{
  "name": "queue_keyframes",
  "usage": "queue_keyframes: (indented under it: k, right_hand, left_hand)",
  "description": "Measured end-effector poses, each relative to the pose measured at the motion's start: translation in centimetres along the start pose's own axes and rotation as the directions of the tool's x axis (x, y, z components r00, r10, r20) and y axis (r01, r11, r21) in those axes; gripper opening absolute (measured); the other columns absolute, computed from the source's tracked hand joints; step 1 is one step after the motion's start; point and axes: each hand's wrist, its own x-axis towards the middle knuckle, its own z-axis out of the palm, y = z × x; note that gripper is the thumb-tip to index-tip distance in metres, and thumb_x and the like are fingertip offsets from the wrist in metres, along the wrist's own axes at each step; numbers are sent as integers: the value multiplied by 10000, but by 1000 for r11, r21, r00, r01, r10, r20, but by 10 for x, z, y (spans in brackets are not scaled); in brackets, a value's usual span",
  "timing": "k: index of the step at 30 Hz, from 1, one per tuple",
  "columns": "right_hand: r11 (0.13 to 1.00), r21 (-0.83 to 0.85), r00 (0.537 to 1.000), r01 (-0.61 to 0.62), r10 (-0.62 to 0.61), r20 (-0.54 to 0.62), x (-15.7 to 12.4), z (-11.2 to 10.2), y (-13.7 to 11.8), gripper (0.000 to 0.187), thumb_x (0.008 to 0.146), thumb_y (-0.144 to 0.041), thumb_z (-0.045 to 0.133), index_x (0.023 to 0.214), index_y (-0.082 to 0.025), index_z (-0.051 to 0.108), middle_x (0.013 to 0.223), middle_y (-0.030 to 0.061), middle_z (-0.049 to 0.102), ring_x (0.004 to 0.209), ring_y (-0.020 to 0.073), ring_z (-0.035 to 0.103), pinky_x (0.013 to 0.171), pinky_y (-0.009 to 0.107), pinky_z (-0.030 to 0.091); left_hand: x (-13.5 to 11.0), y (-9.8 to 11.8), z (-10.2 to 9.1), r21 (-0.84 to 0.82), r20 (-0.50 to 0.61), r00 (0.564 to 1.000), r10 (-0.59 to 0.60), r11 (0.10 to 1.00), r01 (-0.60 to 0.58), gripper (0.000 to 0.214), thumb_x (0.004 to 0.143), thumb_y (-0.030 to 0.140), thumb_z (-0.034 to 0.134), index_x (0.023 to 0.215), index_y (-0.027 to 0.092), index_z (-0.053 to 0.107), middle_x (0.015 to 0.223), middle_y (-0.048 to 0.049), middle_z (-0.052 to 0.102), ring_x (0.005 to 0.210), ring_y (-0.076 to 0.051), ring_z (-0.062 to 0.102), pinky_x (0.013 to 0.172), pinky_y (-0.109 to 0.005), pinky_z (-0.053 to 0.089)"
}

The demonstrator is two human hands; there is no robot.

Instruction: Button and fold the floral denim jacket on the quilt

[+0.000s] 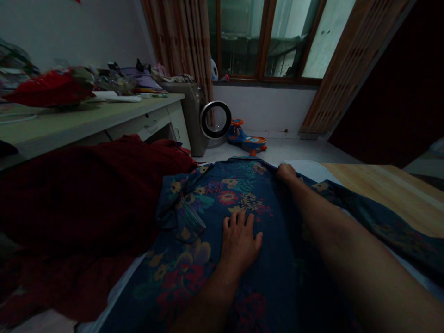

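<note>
A dark blue floral garment point(222, 199) lies spread across the surface in front of me. My left hand point(241, 240) rests flat on its middle, palm down, fingers stretched out and slightly apart. My right arm reaches farther forward, and my right hand point(286, 172) is closed on the garment's far edge, fingers curled into the fabric. A folded collar or cuff point(189, 219) of the same cloth sits just left of my left hand.
A dark red cloth point(86, 194) is heaped to the left. A cluttered desk point(104, 113) stands behind it. A grey appliance with a round ring point(215, 119) and a toy ride-on car point(246, 138) sit on the floor under the window. A wooden board point(381, 185) lies at the right.
</note>
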Motion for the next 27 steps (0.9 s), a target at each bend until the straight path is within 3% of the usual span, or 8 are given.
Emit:
queue_keyframes:
  k: [7, 16, 18, 21, 23, 25, 27]
  right_hand:
    - [999, 29, 1000, -28, 28, 6, 2, -4, -5, 308, 853, -221, 582, 1102, -78, 694, 952, 182, 723, 944, 270, 689, 745, 271, 498]
    - [997, 59, 998, 58, -59, 13, -7, 3, -3, 348, 838, -195, 543, 1142, -65, 651, 1117, 201, 675, 981, 270, 659, 797, 287, 498]
    - [993, 60, 995, 101, -101, -3, -17, 10, -3, 421, 836, -170, 534, 1241, -75, 593, 1265, 197, 605, 1105, 263, 610, 891, 290, 480]
    - [984, 43, 982, 173, -169, -83, -38, 23, -5, 622, 839, -140, 519, 1446, -100, 388, 1553, 190, 296, 1364, 278, 392, 1056, 328, 383]
    - [973, 10, 957, 231, -226, -183, -53, 32, -8, 658, 867, -143, 471, 1502, -144, 296, 1608, 161, 165, 1421, 299, 290, 1092, 380, 344]
    - [958, -35, 935, 283, -284, -212, -64, 40, -10, 567, 910, -171, 396, 1475, -173, 354, 1575, 151, 264, 1385, 304, 348, 1075, 408, 360]
    - [944, -77, 937, 320, -328, -124, -70, 45, -10, 479, 952, -233, 333, 1416, -182, 444, 1505, 148, 396, 1338, 285, 416, 1070, 416, 363]
  left_hand:
    - [0, 0, -1, -2, 10, 1000, -1, 1000, 1, 446, 906, 452, 518, 1302, 246, 515, 1402, -82, 494, 1291, -306, 388, 1068, -535, 319]
    - [0, 0, 0, -2, 15, 1000, -8, 1000, 8, 448, 909, 456, 514, 1305, 248, 517, 1411, -85, 487, 1295, -311, 388, 1074, -532, 312]
    - [-1, 0, 0, 0, 10, 1000, -7, 1000, 7, 446, 908, 452, 517, 1304, 246, 518, 1404, -86, 494, 1290, -310, 393, 1071, -532, 315]
    - [-1, 0, 0, -1, -1, 1000, 1, 1000, -1, 443, 907, 451, 521, 1300, 247, 521, 1397, -85, 500, 1286, -305, 399, 1069, -527, 319]
    - [0, 0, 0, -2, -6, 1000, 3, 1000, -3, 445, 908, 455, 517, 1301, 246, 520, 1398, -85, 500, 1286, -302, 401, 1070, -525, 320]
    - [0, -1, 0, -4, -8, 1000, 6, 1000, -6, 449, 910, 460, 513, 1305, 246, 518, 1402, -85, 499, 1288, -302, 400, 1069, -526, 321]
    - [0, -1, 0, -7, -10, 1000, 5, 1000, -6, 451, 910, 459, 513, 1307, 247, 516, 1409, -84, 496, 1293, -305, 396, 1068, -528, 323]
